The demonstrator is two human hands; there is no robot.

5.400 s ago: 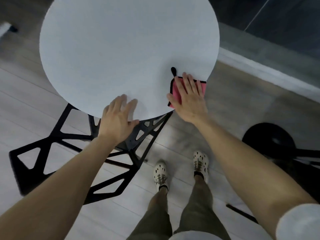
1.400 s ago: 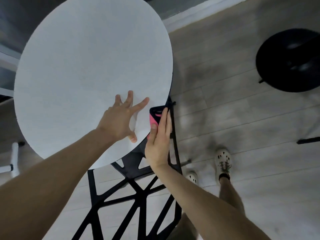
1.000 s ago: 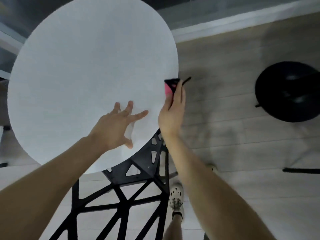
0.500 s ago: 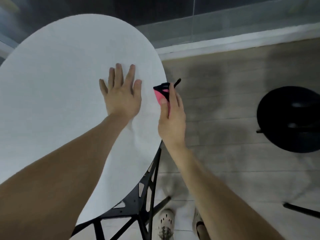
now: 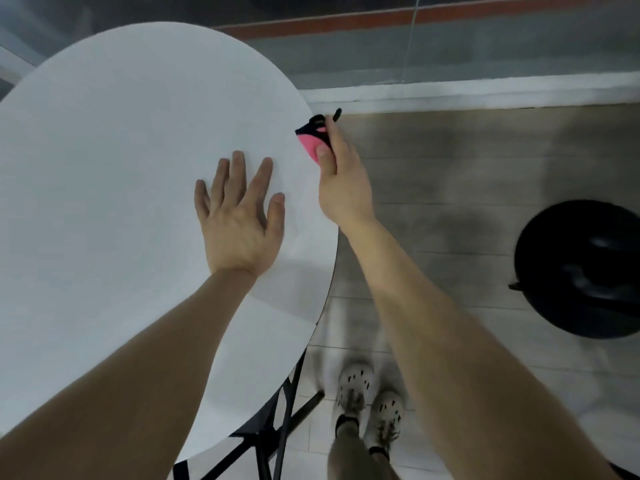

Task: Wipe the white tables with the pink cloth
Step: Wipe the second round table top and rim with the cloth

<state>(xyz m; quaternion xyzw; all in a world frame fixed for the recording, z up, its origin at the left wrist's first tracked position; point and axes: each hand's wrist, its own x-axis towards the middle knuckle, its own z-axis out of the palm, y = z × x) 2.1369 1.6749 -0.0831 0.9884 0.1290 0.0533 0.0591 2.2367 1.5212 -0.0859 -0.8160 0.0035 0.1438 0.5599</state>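
The pink cloth is at the right rim of the white table, wrapped against the edge. The right hand pinches it there, with the thumb on the pink face and the other fingers along its outer side. The left hand lies flat on the table top near this rim, fingers straight and spread, holding nothing. To wipe the rim well, the cloth should probably follow the curve with even pressure while the flat hand steadies the table.
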